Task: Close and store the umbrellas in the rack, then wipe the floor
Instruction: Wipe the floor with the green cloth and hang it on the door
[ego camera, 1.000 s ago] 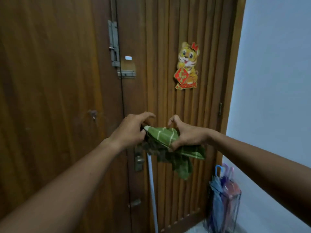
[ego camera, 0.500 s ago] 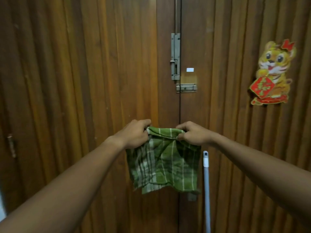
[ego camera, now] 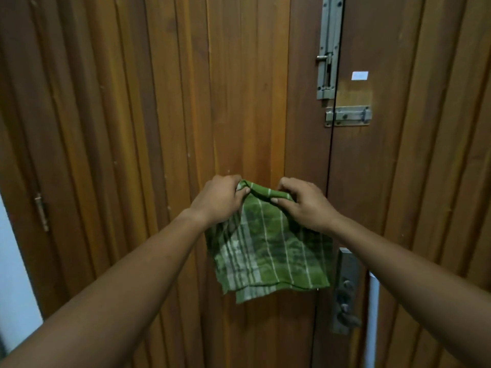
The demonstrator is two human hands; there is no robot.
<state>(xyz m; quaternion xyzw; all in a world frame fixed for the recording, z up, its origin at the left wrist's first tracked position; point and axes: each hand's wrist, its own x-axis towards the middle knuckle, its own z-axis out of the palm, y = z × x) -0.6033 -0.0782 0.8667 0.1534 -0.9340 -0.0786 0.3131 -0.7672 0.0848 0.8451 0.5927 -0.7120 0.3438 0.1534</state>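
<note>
green cloth hangs by its top edge, pinched in left hand and right hand grips.

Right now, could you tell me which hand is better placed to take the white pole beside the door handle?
Probably the right hand: the white pole stands just below it on the right side. The left hand would have to cross the green cloth both hands hold.

left hand + right hand: pinch green cloth top edge | hangs before wooden door
</note>
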